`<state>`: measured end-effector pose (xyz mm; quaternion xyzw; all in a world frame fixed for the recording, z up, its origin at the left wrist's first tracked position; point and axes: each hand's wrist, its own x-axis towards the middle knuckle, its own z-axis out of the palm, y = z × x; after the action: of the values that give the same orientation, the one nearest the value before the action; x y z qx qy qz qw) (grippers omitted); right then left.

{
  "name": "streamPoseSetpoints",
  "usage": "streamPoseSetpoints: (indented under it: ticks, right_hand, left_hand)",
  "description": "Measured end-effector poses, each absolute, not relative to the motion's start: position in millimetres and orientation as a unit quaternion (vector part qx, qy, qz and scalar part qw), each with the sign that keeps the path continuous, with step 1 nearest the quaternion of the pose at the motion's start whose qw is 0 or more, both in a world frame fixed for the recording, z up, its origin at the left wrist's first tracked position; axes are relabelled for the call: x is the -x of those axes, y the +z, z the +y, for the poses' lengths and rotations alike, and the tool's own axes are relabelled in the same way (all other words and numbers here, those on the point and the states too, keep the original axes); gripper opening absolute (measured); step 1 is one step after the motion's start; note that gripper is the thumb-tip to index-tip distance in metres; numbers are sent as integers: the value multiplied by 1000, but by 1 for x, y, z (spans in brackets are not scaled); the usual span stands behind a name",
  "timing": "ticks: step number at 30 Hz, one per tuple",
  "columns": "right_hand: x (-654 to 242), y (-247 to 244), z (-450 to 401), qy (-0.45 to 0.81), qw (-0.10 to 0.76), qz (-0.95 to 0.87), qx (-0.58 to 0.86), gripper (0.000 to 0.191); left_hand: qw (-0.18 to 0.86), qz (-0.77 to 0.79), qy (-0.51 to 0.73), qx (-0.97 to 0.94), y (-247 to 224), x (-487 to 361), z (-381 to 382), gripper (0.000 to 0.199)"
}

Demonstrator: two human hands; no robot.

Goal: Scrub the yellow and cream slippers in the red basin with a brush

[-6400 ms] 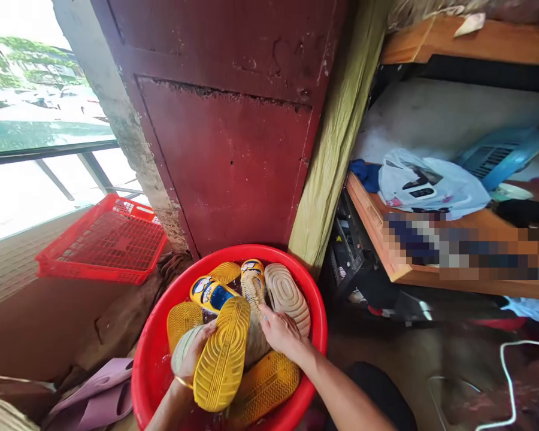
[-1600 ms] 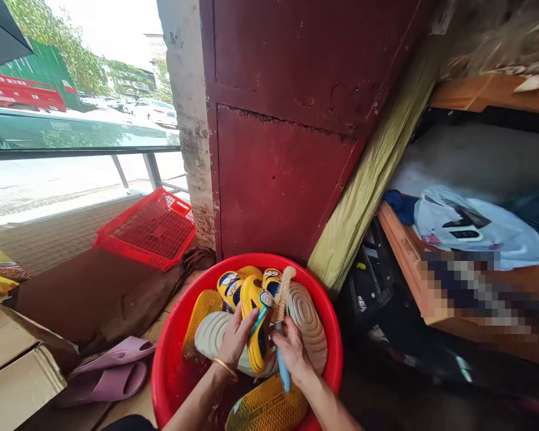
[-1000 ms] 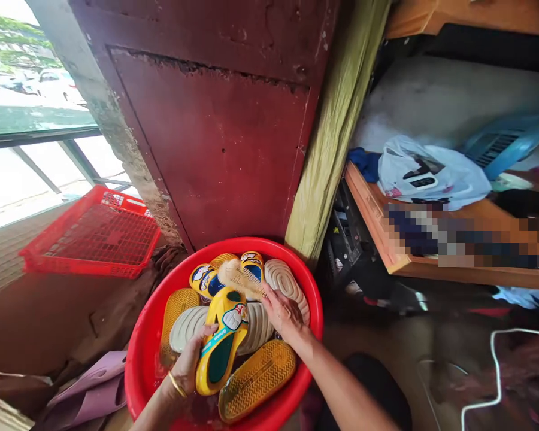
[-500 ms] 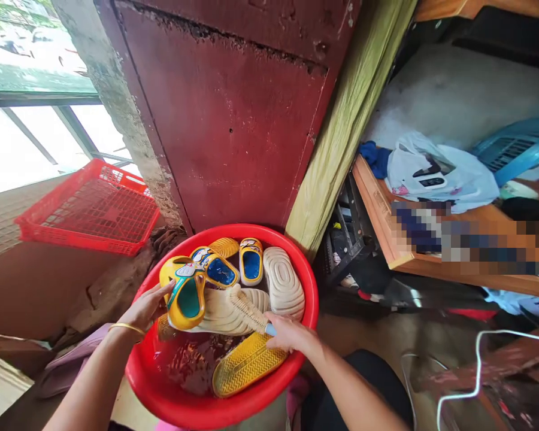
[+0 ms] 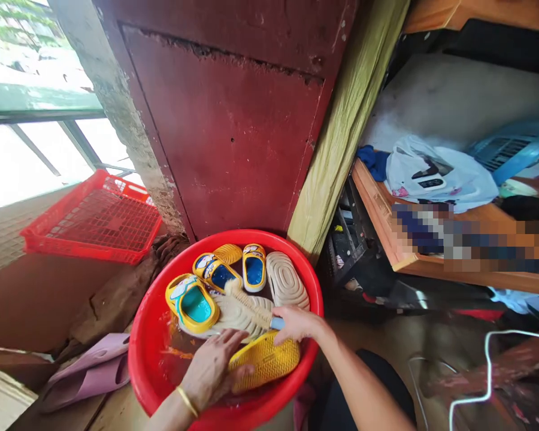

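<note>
Maroon door point(image 5: 233, 179) behind red basin point(image 5: 146, 347). Yellow slipper point(image 5: 273, 362), sole up, basin's lower right: likely light, flexible, slippery; best gripped across its middle. Left hand point(image 5: 209, 368): loosely spread, beside it. Right hand point(image 5: 299, 323): clasping brush point(image 5: 254, 308).

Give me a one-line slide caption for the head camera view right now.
Left hand at a yellow sole, right hand holding a brush over a red tub.

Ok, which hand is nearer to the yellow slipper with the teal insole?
Left. The left hand is just below and to the right of the teal-insole slipper in the picture; the right hand is farther off to its right, holding the brush.
</note>
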<state>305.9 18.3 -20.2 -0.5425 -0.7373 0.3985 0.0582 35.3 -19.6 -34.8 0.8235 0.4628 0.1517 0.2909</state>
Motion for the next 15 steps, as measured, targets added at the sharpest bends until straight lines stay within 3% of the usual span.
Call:
streamPoseSetpoints:
  ticks: [2, 4, 11, 15]
  right_hand:
    - [-310, -13, 22, 419, 52, -721, 550, 35]
    - [-311, -7, 28, 430, 36, -709, 558, 42]
    - [-291, 6, 40, 317, 56, -778, 540, 34]
    - [-291, 10, 39, 301, 96, -758, 570, 34]
  left_hand:
    - [264, 440, 117, -850, -50, -55, -31, 89]
    - [213, 422, 129, -872, -64, -71, -37, 108]
    - [106, 460, 132, -872, -93, -115, -43, 101]
    - [197, 465, 209, -837, -85, -119, -35, 106]
